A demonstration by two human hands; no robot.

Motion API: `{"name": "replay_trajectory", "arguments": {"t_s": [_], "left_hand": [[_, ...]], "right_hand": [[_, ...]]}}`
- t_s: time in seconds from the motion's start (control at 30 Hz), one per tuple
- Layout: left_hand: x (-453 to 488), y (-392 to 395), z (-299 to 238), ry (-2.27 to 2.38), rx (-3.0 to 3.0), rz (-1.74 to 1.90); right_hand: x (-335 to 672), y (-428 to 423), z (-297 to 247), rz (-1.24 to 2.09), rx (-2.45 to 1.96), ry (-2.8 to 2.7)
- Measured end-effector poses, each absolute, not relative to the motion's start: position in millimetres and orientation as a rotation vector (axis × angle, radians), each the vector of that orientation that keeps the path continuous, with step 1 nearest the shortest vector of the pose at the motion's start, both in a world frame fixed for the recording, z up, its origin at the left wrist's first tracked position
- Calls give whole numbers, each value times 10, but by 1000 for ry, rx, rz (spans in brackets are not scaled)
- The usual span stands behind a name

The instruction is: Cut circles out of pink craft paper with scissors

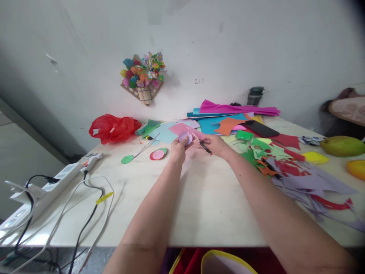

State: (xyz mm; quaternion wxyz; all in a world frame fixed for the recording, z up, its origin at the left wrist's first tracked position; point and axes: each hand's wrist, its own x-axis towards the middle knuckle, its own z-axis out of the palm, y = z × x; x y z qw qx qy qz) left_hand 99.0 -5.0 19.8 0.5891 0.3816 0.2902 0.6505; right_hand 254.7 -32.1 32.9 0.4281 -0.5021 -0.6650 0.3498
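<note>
My left hand [178, 147] is closed on a small round piece of lilac paper [186, 137], held up just above the table. My right hand [217, 144] grips a pair of scissors [202, 142] with black handles; the blades point left toward the lilac piece and reach its edge. Both arms stretch out over the white table [199, 198]. To the left of my left hand lie a pink and red paper circle [158, 154] and a green circle on a thin stick [127, 159].
Coloured paper sheets [225, 116] and cut scraps [288, 163] cover the right and far side. A black phone [261, 128], red plastic bag [114, 127], glue gun [92, 159], power strip [42, 190] with cables, mangoes [342, 145], and a paper-flower bundle [144, 74] on the wall.
</note>
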Motion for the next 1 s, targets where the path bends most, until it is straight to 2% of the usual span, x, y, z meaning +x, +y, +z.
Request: {"name": "replay_trajectory", "arguments": {"t_s": [0.23, 0.5, 1.0], "left_hand": [[951, -27, 163, 671, 916, 1439], [905, 28, 89, 647, 962, 1381], [879, 23, 61, 674, 987, 1336]], "right_hand": [[2618, -240, 337, 812, -1384, -1384], [2781, -234, 385, 861, -1398, -793], [2708, -330, 390, 1073, -1309, -977]]}}
